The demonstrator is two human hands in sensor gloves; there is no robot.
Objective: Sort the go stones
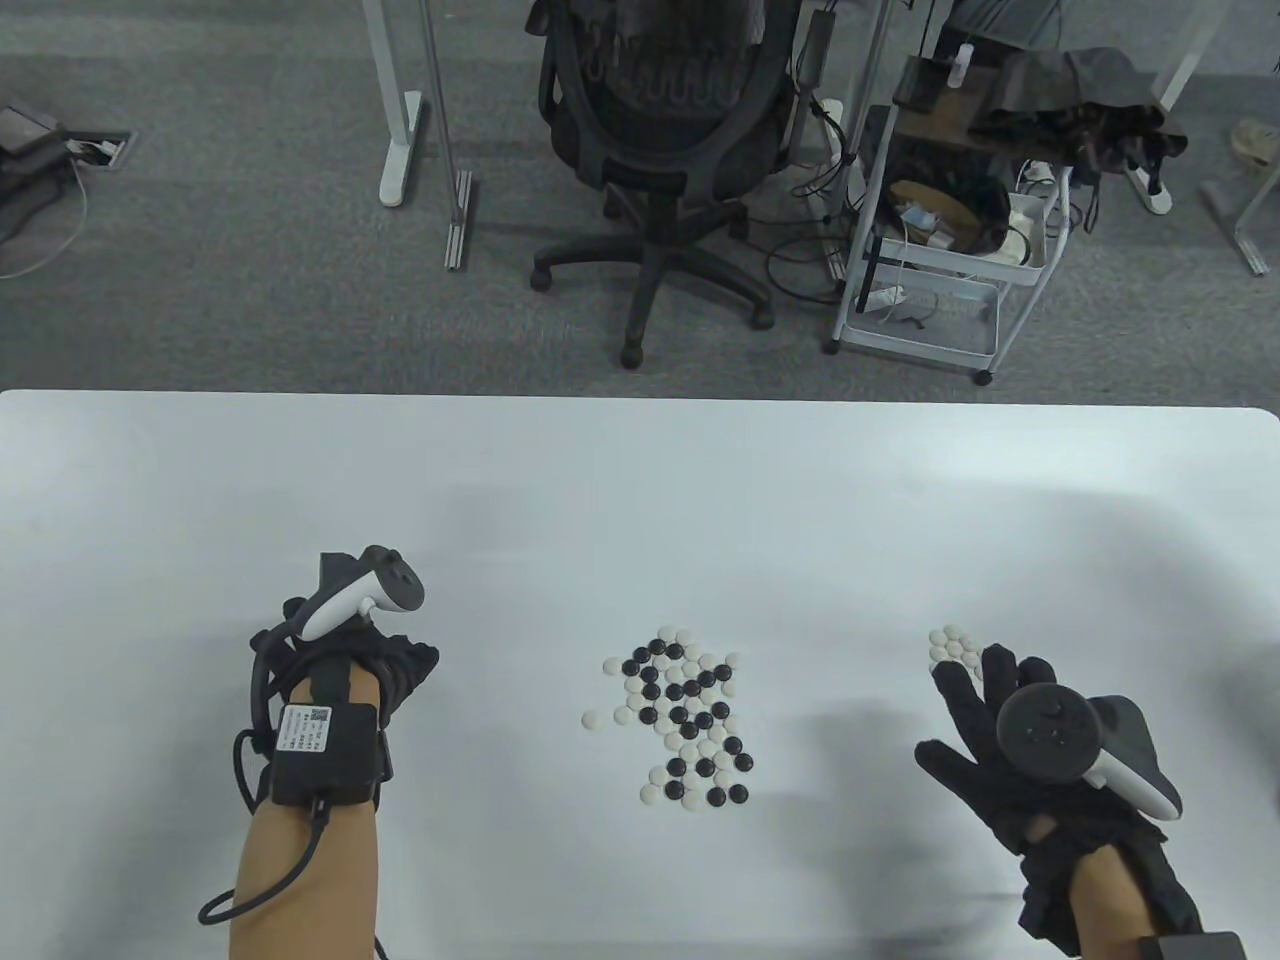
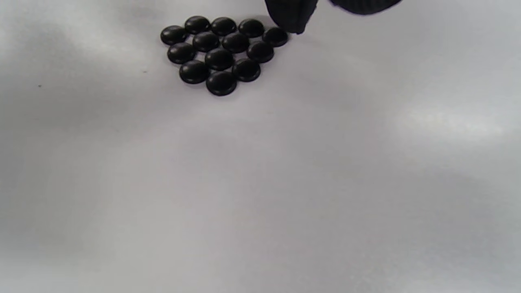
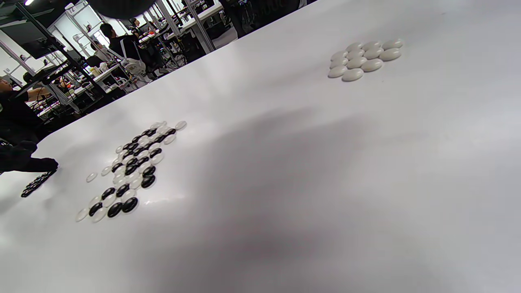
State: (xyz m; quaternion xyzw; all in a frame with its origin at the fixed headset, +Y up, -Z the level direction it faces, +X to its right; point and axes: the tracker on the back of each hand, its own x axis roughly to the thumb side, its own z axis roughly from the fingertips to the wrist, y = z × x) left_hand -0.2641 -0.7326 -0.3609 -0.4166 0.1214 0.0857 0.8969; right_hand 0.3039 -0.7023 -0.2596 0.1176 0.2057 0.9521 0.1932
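Sorting is partly complete. A mixed pile (image 1: 688, 716) of black and white stones lies in the lower centre of the table view, on the white table (image 1: 640, 470); by appearance it holds most of the stones.

Sorted so far:
- Black stones (image 2: 222, 51): a tight cluster of about a dozen, upper centre of the left wrist view. In the table view this cluster is hidden under the left hand (image 1: 360, 650).
- White stones (image 3: 360, 59): a smaller cluster, upper right of the right wrist view; in the table view it sits at right, just above the right hand (image 1: 1000, 720).

Hand state:
- Left hand: one gloved fingertip (image 2: 291, 18) hangs at the edge of the black cluster, beside its outermost stone. Whether it pinches a stone cannot be told.
- Right hand: fingers spread, palm down, holding nothing visible.

Remaining, as judged: separate the whole central pile by colour into the two clusters.
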